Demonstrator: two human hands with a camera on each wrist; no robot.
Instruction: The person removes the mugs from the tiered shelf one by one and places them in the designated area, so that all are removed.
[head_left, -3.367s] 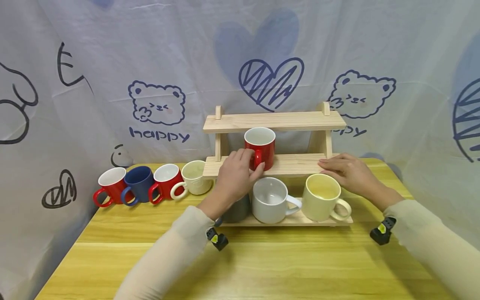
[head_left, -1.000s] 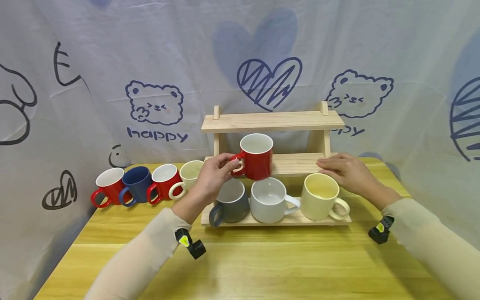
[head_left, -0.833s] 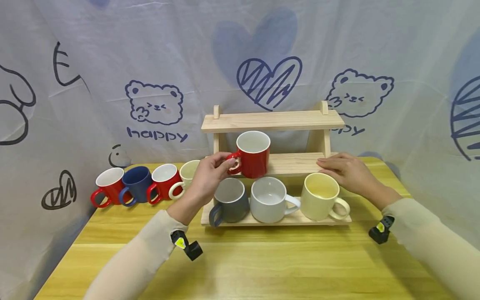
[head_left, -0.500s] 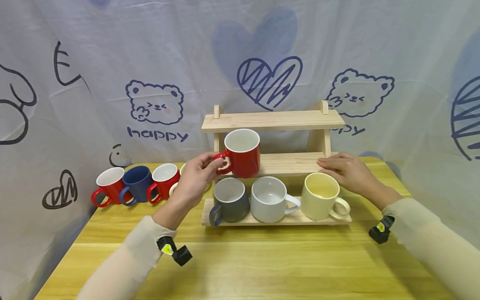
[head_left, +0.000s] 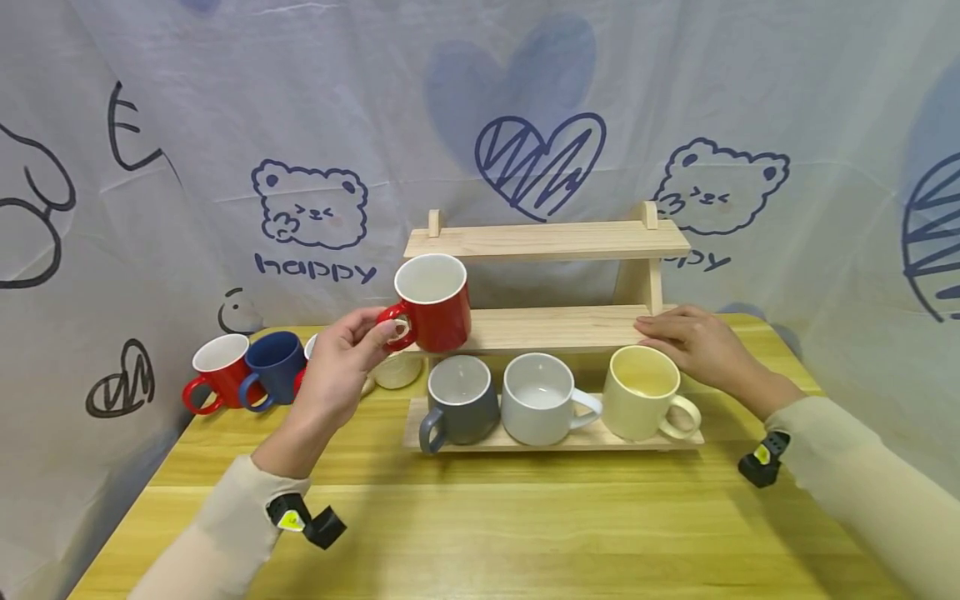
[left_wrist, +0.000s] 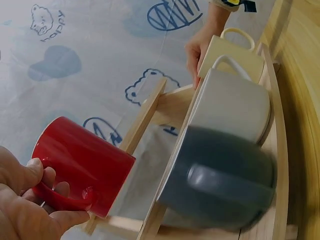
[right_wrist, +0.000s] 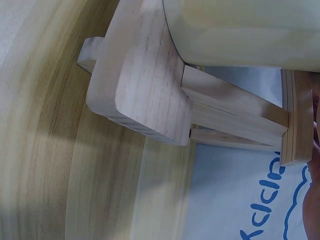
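My left hand [head_left: 333,367] pinches the handle of a red mug [head_left: 442,321] with a white inside, held upright in front of the left end of the wooden rack [head_left: 547,242]. In the left wrist view, thumb and fingers wrap the handle of the red mug [left_wrist: 82,162]. My right hand [head_left: 693,343] holds the right end of the rack's middle shelf, just above a pale yellow mug [head_left: 637,408]. Only a strip of the right hand [left_wrist: 200,47] shows behind the mugs in the left wrist view. Beside the yellow mug on the bottom shelf stand a white mug [head_left: 536,408] and a grey mug [head_left: 465,408].
Left of the rack, a row of mugs stands on the wooden table [head_left: 525,525]: a red mug [head_left: 225,375], a blue mug [head_left: 277,367], a red one mostly hidden by my left hand, and a cream mug [head_left: 397,371]. A printed white cloth [head_left: 315,83] hangs behind.
The red mug was on the middle shelf; my left hand has taken it by the handle, lifted it off and carried it left. My right hand has stayed on the shelf end.
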